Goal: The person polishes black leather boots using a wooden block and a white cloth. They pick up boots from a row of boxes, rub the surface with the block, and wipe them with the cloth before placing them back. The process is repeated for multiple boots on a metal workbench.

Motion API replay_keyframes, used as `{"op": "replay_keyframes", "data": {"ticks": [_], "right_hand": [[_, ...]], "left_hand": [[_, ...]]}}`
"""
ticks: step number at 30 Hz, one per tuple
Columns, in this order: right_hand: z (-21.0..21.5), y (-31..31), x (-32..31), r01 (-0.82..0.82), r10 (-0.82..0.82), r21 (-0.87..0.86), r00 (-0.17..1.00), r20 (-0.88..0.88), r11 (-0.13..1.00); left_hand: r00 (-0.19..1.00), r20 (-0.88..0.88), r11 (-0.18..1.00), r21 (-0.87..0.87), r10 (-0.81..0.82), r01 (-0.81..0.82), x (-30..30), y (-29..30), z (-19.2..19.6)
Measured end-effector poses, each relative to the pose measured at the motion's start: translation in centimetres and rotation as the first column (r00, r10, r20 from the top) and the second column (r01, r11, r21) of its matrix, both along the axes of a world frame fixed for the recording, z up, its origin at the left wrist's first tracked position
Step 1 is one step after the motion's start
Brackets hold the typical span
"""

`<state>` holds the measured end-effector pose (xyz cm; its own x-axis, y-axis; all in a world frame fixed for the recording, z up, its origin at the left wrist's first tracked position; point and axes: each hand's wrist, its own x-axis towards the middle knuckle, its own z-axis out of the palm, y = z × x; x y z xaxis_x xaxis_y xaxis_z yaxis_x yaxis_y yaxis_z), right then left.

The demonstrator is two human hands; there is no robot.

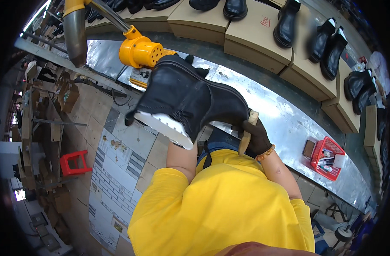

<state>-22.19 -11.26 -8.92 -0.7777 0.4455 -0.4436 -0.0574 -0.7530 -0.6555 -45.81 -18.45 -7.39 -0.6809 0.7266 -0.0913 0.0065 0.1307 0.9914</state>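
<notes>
A black leather ankle boot [178, 91] is held up in front of me, tilted, its white-lined opening toward me and its toe toward the right. My left forearm disappears behind the boot. Dark shapes past its far edge, my left hand [195, 67], look like gloved fingers closed around it. At the toe, my right hand [257, 137], in a dark glove, is closed on a pale wooden piece [248, 134] shaped like the back of a shoe brush. Any bristles are hidden. Past the boot stands a yellow perforated nozzle [143, 51] on a jointed arm.
A long metal bench [271, 104] curves across the front. Cardboard boxes [259, 32] line its far side, with black boots [333, 53] on top. A red basket [328, 158] of small items sits at right. A red stool [75, 162] stands on the tiled floor at left.
</notes>
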Motion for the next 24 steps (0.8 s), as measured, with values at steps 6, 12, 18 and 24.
{"op": "replay_keyframes", "data": {"ticks": [6, 12, 18, 24], "right_hand": [[1.8, 1.4, -0.2, 0.026, -0.036, 0.195, 0.998, 0.045, 0.981], [1.5, 2.2, 0.3, 0.096, -0.117, 0.26, 0.991, 0.067, 0.961], [0.5, 3.0, 1.1, 0.088, -0.112, 0.258, 0.99, 0.081, 0.962], [-0.1, 3.3, 1.6, 0.133, -0.168, 0.26, 0.979, 0.115, 0.956]], "left_hand": [[0.73, 0.673, 0.75, 0.545, -0.123, -0.376, 0.7, 0.7, -2.4], [0.664, 0.712, 0.742, 0.569, -0.229, -0.355, -0.3, -0.3, -2.0], [0.629, 0.731, 0.745, 0.569, -0.264, -0.349, 0.1, -0.7, -2.3], [0.609, 0.738, 0.735, 0.579, -0.29, -0.351, -0.1, -0.2, -2.1]]}}
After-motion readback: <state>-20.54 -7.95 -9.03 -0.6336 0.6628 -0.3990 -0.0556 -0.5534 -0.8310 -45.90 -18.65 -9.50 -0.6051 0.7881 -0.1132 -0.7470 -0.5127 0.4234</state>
